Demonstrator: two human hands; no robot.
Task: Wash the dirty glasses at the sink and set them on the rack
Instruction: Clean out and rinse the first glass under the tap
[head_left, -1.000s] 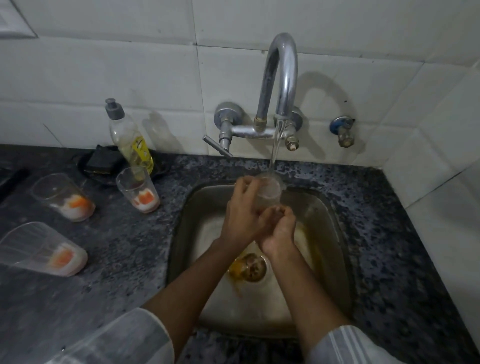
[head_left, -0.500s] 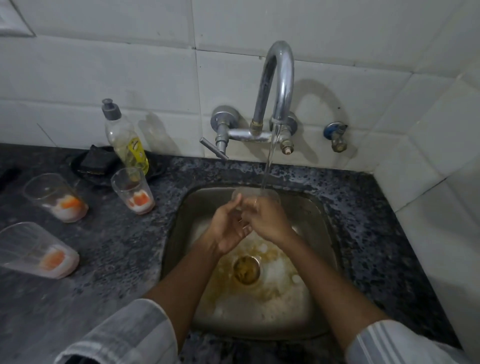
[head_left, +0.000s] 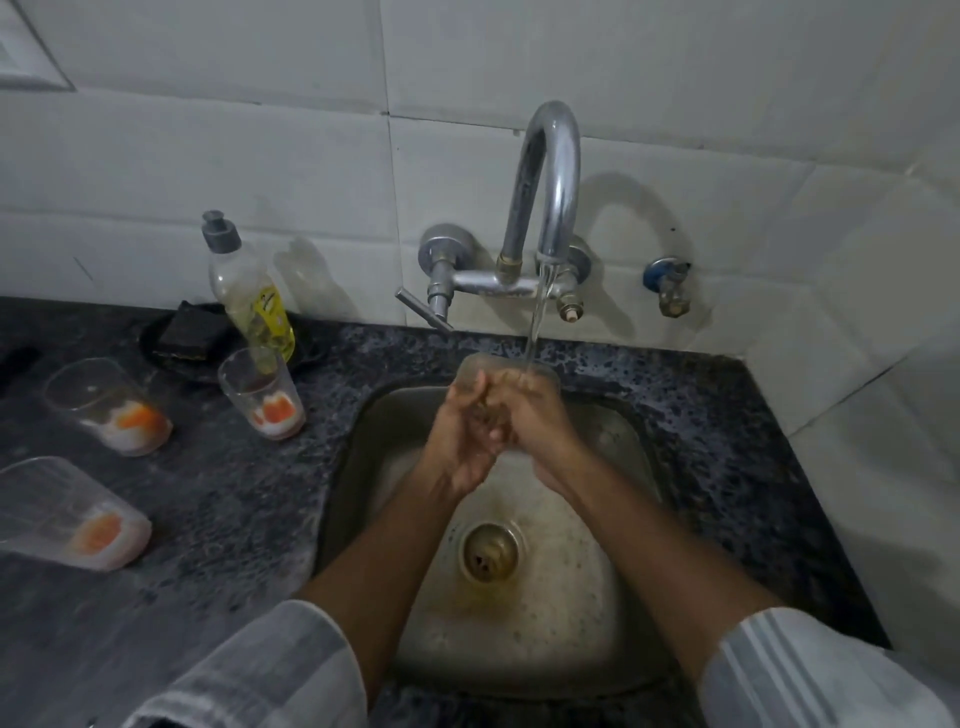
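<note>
A dark speckled stone counter (head_left: 218, 499) meets white wall tiles (head_left: 260, 156). Both hands wrap a clear glass (head_left: 506, 366) over the steel sink (head_left: 631, 452), under the tap (head_left: 550, 176), which is running: left hand (head_left: 462, 441) grips its near side, right hand (head_left: 535, 415) its far side. Left of the left hand, three glasses (head_left: 262, 395) hold white and orange residue, beside a soap bottle (head_left: 249, 291).

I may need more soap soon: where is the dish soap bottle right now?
The dish soap bottle stands on the counter left of the tap, against the tiled wall, beside the dark sponge and just behind the nearest dirty glass.
</note>
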